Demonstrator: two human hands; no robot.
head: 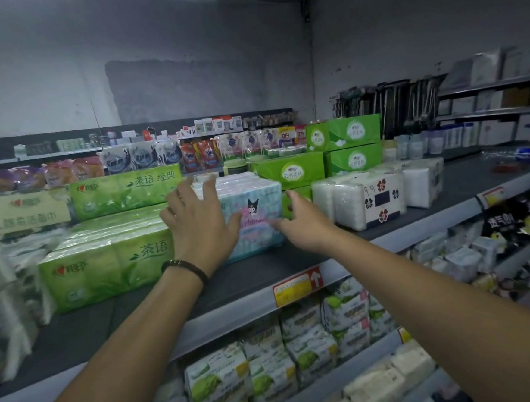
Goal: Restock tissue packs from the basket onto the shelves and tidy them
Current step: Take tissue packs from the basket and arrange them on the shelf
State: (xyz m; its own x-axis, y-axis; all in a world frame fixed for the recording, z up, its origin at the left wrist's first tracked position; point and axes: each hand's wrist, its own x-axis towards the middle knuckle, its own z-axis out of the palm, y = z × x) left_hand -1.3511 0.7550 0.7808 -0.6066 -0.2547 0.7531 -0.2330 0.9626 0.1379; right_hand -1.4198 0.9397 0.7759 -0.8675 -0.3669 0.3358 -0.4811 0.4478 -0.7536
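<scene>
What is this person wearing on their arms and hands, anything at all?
No gloves on the left hand or the right hand, and no sleeves show on either forearm. The one thing plainly worn is a thin dark bracelet around the left wrist, with a small lighter piece on it.

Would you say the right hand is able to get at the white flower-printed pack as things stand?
Probably yes: the right hand is open beside the blue pack, and only bare shelf lies between it and the white pack.
</scene>
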